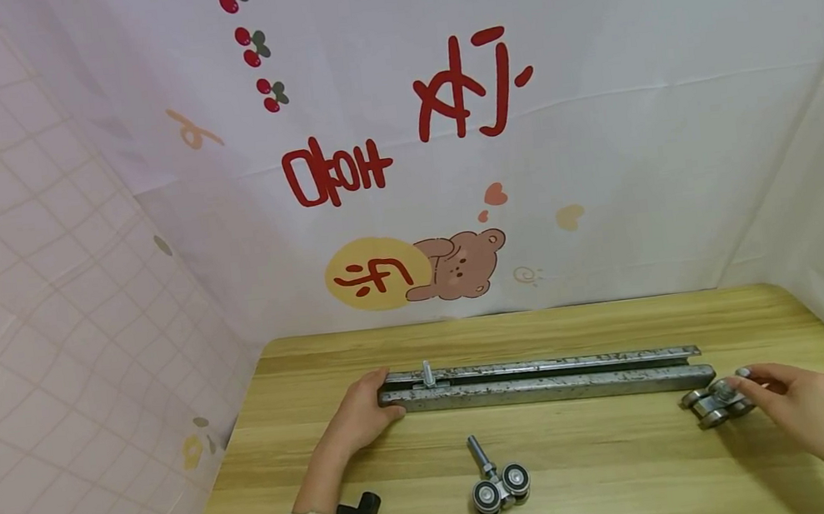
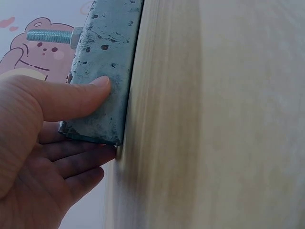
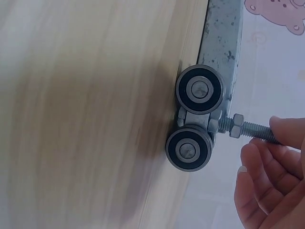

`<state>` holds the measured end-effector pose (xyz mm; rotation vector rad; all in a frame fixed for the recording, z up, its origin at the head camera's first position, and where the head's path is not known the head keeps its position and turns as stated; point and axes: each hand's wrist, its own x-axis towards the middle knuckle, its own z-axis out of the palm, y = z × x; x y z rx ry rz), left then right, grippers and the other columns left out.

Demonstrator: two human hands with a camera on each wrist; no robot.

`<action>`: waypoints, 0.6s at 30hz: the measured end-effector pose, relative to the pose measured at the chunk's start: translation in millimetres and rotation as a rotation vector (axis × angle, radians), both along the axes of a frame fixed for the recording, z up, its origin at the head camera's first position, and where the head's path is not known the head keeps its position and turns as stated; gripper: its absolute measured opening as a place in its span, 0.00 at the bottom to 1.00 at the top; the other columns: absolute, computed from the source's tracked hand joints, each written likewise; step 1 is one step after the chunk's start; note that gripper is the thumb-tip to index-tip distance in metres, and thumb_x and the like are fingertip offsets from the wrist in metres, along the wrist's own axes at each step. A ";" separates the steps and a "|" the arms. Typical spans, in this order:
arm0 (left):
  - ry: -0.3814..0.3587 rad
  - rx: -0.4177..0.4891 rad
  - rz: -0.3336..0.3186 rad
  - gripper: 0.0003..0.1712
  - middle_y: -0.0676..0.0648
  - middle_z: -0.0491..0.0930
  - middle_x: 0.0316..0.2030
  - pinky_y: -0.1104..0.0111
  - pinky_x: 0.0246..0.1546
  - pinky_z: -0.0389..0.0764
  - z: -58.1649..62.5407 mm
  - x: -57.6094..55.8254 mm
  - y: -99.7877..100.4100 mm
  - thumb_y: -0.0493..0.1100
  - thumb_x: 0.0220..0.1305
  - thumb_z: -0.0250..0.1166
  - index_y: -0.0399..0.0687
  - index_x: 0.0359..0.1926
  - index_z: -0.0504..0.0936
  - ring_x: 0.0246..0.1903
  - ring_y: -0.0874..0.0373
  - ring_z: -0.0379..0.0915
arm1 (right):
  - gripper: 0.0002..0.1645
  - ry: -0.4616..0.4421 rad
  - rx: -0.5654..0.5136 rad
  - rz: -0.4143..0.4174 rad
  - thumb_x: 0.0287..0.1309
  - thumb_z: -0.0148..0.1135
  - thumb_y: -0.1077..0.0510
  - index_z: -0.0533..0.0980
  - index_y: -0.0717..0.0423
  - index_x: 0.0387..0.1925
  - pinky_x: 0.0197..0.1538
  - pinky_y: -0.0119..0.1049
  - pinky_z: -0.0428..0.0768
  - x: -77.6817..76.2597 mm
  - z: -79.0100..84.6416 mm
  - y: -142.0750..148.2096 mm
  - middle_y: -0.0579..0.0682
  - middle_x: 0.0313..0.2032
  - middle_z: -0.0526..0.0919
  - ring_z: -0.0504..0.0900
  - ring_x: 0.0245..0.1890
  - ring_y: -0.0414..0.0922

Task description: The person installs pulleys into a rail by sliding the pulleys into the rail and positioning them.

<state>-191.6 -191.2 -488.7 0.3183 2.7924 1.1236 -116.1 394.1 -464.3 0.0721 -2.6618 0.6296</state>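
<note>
A grey, rust-speckled metal channel rail (image 1: pixel 546 388) with a slot along its top lies across the table. My left hand (image 1: pixel 361 413) grips its left end, thumb on the near side wall in the left wrist view. Close to that end a threaded bolt (image 1: pixel 428 374) with a nut (image 2: pixel 76 38) stands up out of the slot. My right hand (image 1: pixel 812 407) pinches the threaded stem (image 3: pixel 257 131) of a roller trolley (image 1: pixel 715 403) between thumb and fingers. That trolley's wheels (image 3: pixel 200 89) are at the rail's right end, in front of it in the right wrist view.
A second roller trolley (image 1: pixel 502 490) with its bolt lies on the wooden table (image 1: pixel 608 471), in front of the rail. White printed cloth (image 1: pixel 634 141) hangs behind the table and along both sides. A black device (image 1: pixel 359 511) sits at the left wrist.
</note>
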 end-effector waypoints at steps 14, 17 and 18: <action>-0.010 -0.005 0.001 0.45 0.31 0.67 0.73 0.43 0.71 0.68 -0.8 -0.6 -0.8 0.40 0.66 0.75 0.30 0.76 0.65 0.74 0.35 0.61 | 0.18 -0.004 -0.021 -0.062 0.63 0.75 0.55 0.86 0.71 0.37 0.21 0.31 0.69 0.3 1.6 11.7 0.59 0.26 0.87 0.68 0.23 0.20; -0.005 -0.006 0.000 0.45 0.31 0.67 0.73 0.43 0.70 0.68 -0.7 -0.5 -0.6 0.40 0.65 0.76 0.29 0.76 0.65 0.73 0.35 0.61 | 0.19 -0.009 -0.026 -0.076 0.64 0.74 0.54 0.86 0.70 0.38 0.21 0.31 0.69 0.0 1.1 15.0 0.60 0.26 0.88 0.67 0.23 0.19; -0.002 -0.008 -0.001 0.45 0.31 0.68 0.73 0.43 0.70 0.68 -0.8 -0.6 -0.6 0.40 0.65 0.76 0.29 0.76 0.65 0.73 0.35 0.62 | 0.18 -0.007 -0.026 -0.080 0.64 0.74 0.54 0.86 0.70 0.38 0.21 0.31 0.68 -0.1 0.8 16.1 0.60 0.26 0.88 0.67 0.23 0.19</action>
